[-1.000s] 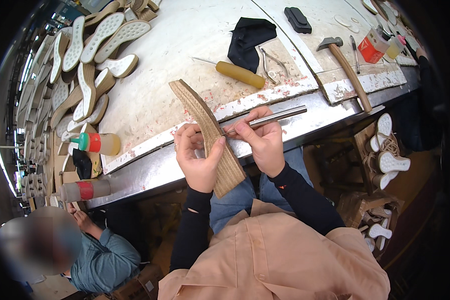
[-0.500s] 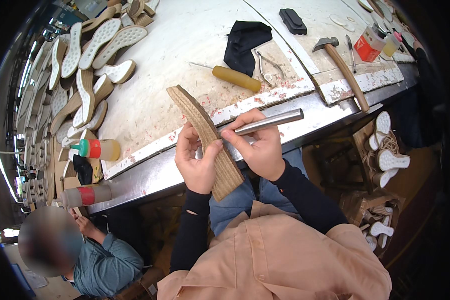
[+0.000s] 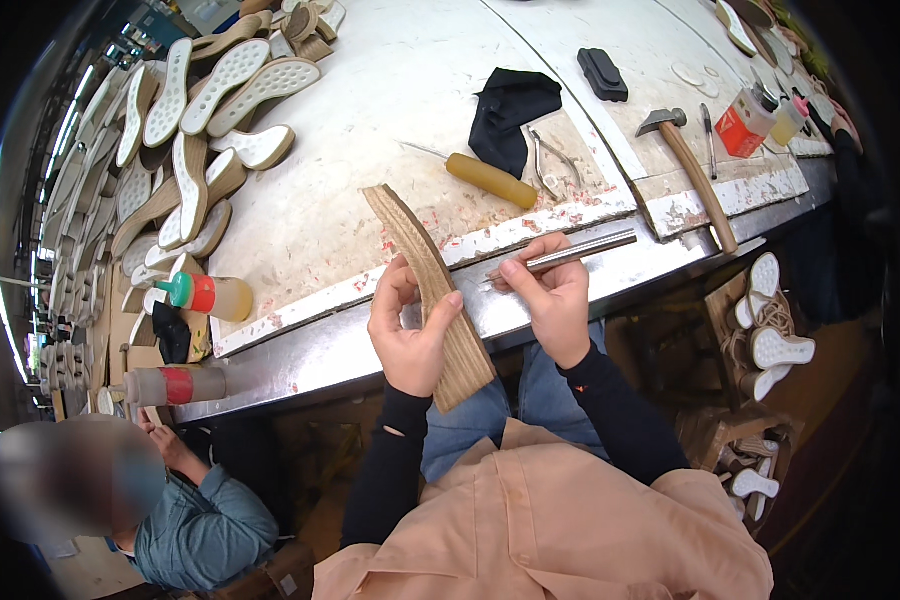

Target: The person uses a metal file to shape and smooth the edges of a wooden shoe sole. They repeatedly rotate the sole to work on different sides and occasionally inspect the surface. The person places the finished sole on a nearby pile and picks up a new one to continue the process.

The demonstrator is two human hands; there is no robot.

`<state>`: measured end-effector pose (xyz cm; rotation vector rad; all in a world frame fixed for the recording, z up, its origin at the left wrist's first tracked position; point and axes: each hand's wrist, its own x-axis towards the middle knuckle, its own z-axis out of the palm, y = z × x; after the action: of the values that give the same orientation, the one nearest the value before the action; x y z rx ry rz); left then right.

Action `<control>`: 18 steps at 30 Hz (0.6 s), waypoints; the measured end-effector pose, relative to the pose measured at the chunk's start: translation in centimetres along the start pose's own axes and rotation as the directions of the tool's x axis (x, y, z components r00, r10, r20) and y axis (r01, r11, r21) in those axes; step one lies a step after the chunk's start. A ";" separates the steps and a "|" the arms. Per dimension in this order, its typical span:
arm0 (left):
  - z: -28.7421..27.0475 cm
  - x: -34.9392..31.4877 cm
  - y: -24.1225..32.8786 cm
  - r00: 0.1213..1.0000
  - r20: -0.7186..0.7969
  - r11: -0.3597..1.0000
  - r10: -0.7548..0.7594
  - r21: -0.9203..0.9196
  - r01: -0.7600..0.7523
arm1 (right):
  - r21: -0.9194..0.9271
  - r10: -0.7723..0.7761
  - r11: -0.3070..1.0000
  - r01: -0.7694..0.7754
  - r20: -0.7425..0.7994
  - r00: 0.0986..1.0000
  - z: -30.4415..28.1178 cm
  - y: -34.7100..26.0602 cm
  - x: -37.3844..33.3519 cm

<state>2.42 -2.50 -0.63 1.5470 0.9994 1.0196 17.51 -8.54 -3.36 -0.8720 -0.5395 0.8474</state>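
Note:
My left hand [image 3: 413, 331] grips a long brown shoe sole [image 3: 430, 290] on its edge, over my lap in front of the workbench. My right hand [image 3: 551, 292] holds a thin metal rod [image 3: 568, 254], whose near tip lies close to the sole's edge by my left fingertips. The rod's far end points right, over the bench's metal rim [image 3: 530, 290].
On the white workbench [image 3: 390, 110] lie a wooden-handled awl [image 3: 485, 179], pliers [image 3: 550, 160], a black cloth [image 3: 510, 105], a hammer [image 3: 692, 170] and glue bottles [image 3: 210, 295]. Many shoe soles [image 3: 200, 120] pile at the left. Another person [image 3: 160, 500] sits lower left.
My right hand has drawn the rod slightly to the right, away from the sole. The left hand has tilted the sole a little more upright.

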 end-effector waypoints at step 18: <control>-2.9 -7.1 1.2 0.967 -0.033 0.961 -0.252 0.109 0.254 | 0.013 0.099 0.995 -0.101 0.093 0.991 -2.0 -0.6 0.4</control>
<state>-2.38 -8.59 0.03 1.4561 1.2508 0.8117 19.40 -9.29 -3.88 -0.8526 -0.5719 0.9863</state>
